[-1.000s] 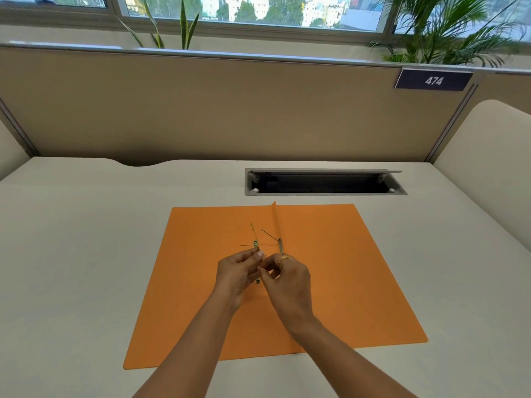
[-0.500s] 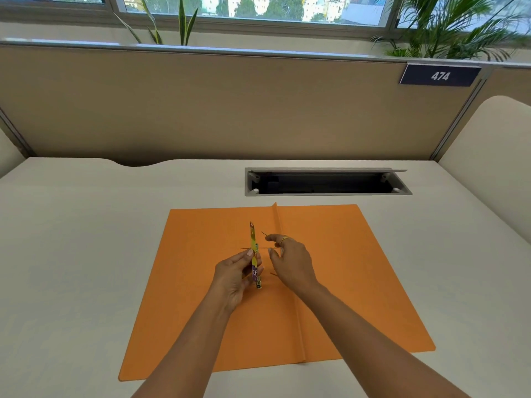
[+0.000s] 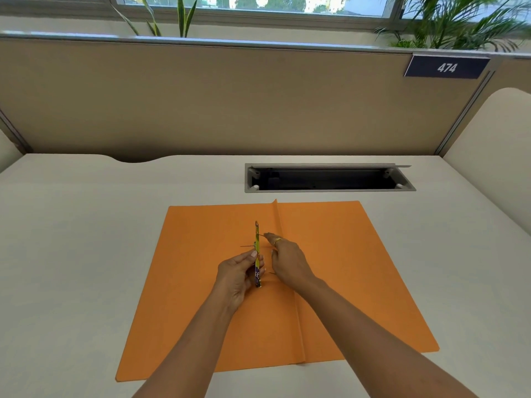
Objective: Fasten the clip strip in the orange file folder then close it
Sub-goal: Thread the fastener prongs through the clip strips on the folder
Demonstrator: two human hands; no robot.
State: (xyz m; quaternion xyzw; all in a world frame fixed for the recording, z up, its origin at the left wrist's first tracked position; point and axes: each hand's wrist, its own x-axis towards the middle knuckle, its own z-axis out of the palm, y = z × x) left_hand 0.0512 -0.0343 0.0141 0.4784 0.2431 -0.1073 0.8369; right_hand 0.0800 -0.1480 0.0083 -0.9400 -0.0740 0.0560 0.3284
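Observation:
The orange file folder lies open and flat on the desk, its spine fold running down the middle. A narrow yellow-green clip strip stands on edge over the left leaf, just left of the fold. My left hand pinches its lower half between thumb and fingers. My right hand, with a gold ring, is just right of the strip, its fingertips touching a thin metal prong near the strip's upper part. Another thin prong sticks out to the left.
A recessed cable tray with its lid raised sits in the desk behind the folder. A beige partition with a "474" label closes off the back. Plants stand on the sill beyond. A curved side panel stands at the right.
My hands have separated: the right hand let go near the left and moved up to the prong by the strip's top. The left hand now holds the strip upright on edge.

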